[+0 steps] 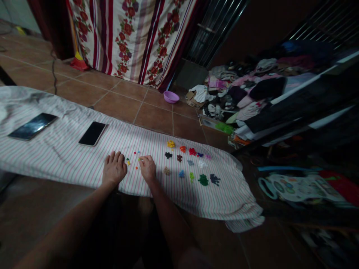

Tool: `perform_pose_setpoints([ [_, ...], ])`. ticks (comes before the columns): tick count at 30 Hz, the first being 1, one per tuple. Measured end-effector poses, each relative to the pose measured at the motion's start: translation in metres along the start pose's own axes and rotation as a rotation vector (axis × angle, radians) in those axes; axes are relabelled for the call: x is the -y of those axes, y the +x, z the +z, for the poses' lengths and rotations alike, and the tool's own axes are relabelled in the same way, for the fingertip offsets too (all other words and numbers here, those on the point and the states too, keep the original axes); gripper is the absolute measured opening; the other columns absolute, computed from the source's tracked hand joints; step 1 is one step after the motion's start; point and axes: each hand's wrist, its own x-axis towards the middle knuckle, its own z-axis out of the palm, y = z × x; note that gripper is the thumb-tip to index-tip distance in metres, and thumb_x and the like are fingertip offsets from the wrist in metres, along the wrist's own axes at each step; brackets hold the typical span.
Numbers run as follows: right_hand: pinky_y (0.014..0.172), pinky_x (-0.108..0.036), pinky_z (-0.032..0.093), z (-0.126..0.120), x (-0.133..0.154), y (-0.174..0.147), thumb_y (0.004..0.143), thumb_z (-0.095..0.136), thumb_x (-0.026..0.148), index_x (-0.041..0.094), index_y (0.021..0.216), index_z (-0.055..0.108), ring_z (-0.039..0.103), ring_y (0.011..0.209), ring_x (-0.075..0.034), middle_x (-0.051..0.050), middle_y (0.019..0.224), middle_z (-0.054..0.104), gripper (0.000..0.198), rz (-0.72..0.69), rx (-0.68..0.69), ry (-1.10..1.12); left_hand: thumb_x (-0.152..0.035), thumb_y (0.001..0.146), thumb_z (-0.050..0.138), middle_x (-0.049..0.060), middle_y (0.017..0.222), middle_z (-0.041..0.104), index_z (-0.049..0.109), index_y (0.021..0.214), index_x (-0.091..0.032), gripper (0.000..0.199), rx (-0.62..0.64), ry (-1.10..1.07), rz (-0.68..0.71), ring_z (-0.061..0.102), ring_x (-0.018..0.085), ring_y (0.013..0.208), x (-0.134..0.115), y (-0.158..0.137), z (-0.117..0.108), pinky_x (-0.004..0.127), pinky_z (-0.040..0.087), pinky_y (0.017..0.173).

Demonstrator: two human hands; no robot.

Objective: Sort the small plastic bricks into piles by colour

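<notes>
My left hand [114, 167] lies flat on the striped cloth [151, 144], fingers stretched out and holding nothing. Beside its fingertips are a small green piece [128, 159] and a yellow piece [128, 163]. My right hand [148, 169] is closed in a pinch at a tiny yellow-green piece [139, 159], too small to name further. Around that pinch lie a red piece [135, 152], a light blue piece [138, 152] and an orange piece [136, 168]. Right of my right hand sit several small colour-sorted piles, among them a yellow pile [171, 144], a black pile [168, 155] and a dark green pile [203, 179].
A phone [92, 133] and a larger dark-screened device [33, 126] lie on the cloth at left. Beyond it, a purple basin [171, 97] stands on the tiled floor near a floral curtain [126, 41]. Heaped clothes [246, 89] fill the right side.
</notes>
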Motion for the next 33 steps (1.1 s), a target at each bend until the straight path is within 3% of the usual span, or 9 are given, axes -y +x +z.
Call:
perform_pose_setpoints([
  [9, 0.077, -0.025, 0.049, -0.004, 0.005, -0.005, 0.083, 0.056, 0.013, 0.023, 0.091, 0.067, 0.063, 0.078, -0.015, -0.002, 0.088, 0.067, 0.017, 0.005, -0.072, 0.035, -0.026, 0.084, 0.044, 0.017, 0.135, 0.060, 0.060, 0.119, -0.015, 0.041, -0.011, 0.001, 0.009, 0.045, 0.035, 0.136, -0.001, -0.001, -0.002, 0.052, 0.029, 0.111],
  [19, 0.075, -0.025, 0.054, -0.006, -0.001, -0.009, 0.086, 0.053, 0.022, 0.024, 0.095, 0.063, 0.068, 0.076, -0.015, -0.001, 0.086, 0.071, 0.014, 0.072, -0.102, 0.267, -0.026, 0.085, 0.042, 0.020, 0.135, 0.059, 0.060, 0.117, -0.013, 0.039, 0.013, -0.009, 0.005, 0.044, 0.036, 0.136, -0.002, -0.001, -0.005, 0.052, 0.029, 0.111],
  [24, 0.075, -0.027, 0.055, -0.020, -0.006, -0.024, 0.092, 0.051, 0.034, 0.024, 0.094, 0.066, 0.070, 0.079, -0.017, -0.002, 0.087, 0.073, 0.018, 0.070, -0.119, 0.282, -0.027, 0.086, 0.041, 0.018, 0.135, 0.059, 0.059, 0.118, -0.015, 0.038, 0.000, 0.010, 0.013, 0.045, 0.035, 0.135, -0.001, -0.001, -0.005, 0.052, 0.029, 0.111],
  [33, 0.076, -0.029, 0.054, -0.061, -0.020, -0.047, 0.092, 0.049, 0.037, 0.023, 0.095, 0.069, 0.070, 0.082, -0.019, -0.005, 0.087, 0.075, 0.025, 0.126, -0.203, 0.199, -0.027, 0.087, 0.039, 0.018, 0.133, 0.061, 0.060, 0.115, -0.014, 0.038, -0.003, 0.045, 0.028, 0.047, 0.036, 0.133, -0.002, -0.001, -0.008, 0.051, 0.031, 0.109],
])
